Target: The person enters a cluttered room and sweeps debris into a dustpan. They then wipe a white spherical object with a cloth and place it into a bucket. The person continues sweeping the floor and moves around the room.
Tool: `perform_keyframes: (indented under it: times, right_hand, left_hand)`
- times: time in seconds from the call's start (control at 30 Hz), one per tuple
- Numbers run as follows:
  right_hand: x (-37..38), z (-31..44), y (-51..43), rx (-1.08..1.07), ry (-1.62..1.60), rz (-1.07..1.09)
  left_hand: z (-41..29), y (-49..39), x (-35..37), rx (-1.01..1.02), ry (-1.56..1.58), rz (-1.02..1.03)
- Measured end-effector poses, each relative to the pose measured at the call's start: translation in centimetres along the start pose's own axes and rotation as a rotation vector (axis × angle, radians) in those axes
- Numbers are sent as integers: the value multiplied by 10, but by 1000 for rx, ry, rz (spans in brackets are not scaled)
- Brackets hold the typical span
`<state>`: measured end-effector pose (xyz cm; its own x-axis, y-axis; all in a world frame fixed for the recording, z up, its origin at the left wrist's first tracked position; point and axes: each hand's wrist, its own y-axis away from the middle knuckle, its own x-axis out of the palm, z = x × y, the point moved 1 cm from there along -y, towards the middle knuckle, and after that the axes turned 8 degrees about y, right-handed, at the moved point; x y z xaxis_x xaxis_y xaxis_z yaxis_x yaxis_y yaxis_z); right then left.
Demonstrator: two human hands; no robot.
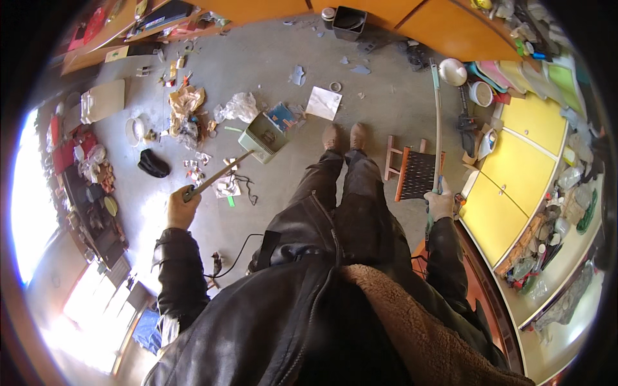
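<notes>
My left hand [182, 207] grips the handle of a long-handled dustpan [263, 137], which rests on the grey floor with some debris in its pan. Around a long pole [438, 111] is my right hand [440, 201]; the pole stretches away to the upper right, and its far end is too small to make out. Against the pan lies a blue printed packet [281, 117], with a crumpled clear plastic bag [241, 107] to its left. A white square sheet [324, 103] is on the floor beyond my shoes.
A woven-seat stool [418, 172] lies tipped over beside my right hand. Yellow cabinets [512, 169] line the right. Brown paper [186, 102], a black cloth-like item [153, 163] and a black cord [247, 186] lie on the left floor. A black bin [348, 23] stands by the orange cabinets.
</notes>
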<state>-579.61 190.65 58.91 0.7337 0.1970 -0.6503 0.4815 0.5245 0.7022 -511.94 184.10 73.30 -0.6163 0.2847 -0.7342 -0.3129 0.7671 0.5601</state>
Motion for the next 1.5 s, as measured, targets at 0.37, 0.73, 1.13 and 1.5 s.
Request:
perform_keyframes:
  times: [0.37,0.73,1.13,1.5]
  right_hand:
    - [-59,-9,1,-10,-42,-41]
    - [-109,-41,-32,162,-155,149]
    - [-117,-76,-71,197,-369,339]
    - [-123,-45,-95,96,-37,343]
  left_hand:
    - [-36,-155,65,45,-284,47]
    - [20,-233,57,-23,-714,-116]
    - [-134,-171,145,-156,-633,-37]
    - [-59,-123,201,-191,-284,36]
